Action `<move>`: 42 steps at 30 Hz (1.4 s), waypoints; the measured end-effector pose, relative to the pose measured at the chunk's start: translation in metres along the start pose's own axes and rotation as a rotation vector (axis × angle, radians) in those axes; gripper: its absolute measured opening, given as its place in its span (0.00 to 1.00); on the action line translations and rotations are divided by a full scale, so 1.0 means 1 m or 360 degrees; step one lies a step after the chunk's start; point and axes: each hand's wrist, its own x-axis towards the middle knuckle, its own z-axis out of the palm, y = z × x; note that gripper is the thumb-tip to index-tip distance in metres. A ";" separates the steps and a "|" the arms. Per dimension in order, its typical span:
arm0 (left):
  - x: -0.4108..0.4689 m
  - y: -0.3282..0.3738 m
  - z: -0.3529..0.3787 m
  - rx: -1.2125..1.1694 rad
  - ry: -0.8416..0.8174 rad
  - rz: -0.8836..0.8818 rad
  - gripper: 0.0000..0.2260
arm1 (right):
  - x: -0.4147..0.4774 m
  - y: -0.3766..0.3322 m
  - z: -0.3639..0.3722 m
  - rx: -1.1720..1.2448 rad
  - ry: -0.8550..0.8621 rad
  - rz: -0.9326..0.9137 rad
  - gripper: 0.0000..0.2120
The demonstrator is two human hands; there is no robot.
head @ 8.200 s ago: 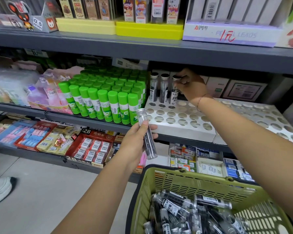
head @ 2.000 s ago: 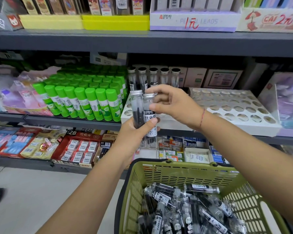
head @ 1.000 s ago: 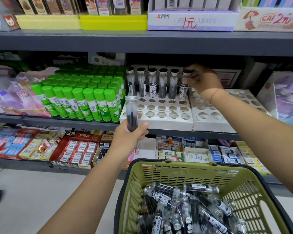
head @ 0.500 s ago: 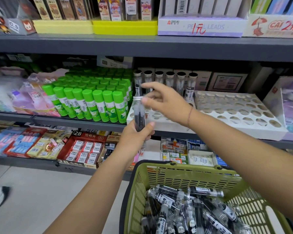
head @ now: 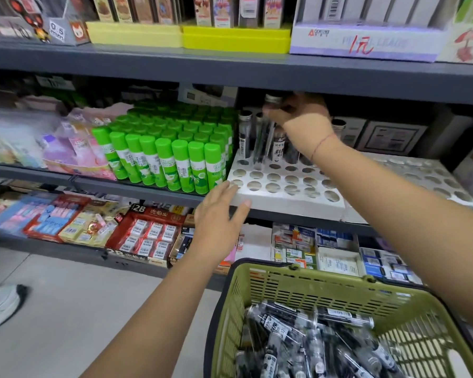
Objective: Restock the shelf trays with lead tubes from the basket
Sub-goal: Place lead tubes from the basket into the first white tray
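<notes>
Right hand (head: 301,118) pinches a lead tube (head: 265,137) by its cap, upright over the tray (head: 284,205) far-left holes | left hand (head: 221,216) spread, empty, nearer the basket (head: 284,285) | its tubes lie flat, near right

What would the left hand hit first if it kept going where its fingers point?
Most likely the front left corner of the white tray, just ahead of the left hand; it may already be touching.

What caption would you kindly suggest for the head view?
Right hand holds a lead tube at the tray; left hand open.
</notes>
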 end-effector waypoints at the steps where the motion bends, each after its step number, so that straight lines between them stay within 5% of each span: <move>1: -0.001 -0.002 0.002 0.0051 -0.0045 0.0019 0.24 | 0.003 0.000 0.007 -0.0096 -0.0026 -0.0053 0.17; 10: -0.005 -0.009 0.000 0.0033 -0.0187 0.0015 0.25 | 0.016 0.005 0.044 -0.0353 -0.0095 -0.0338 0.16; 42: -0.007 -0.006 0.001 -0.0016 -0.0181 0.0018 0.26 | -0.001 0.018 0.038 -0.0522 -0.0228 -0.0287 0.13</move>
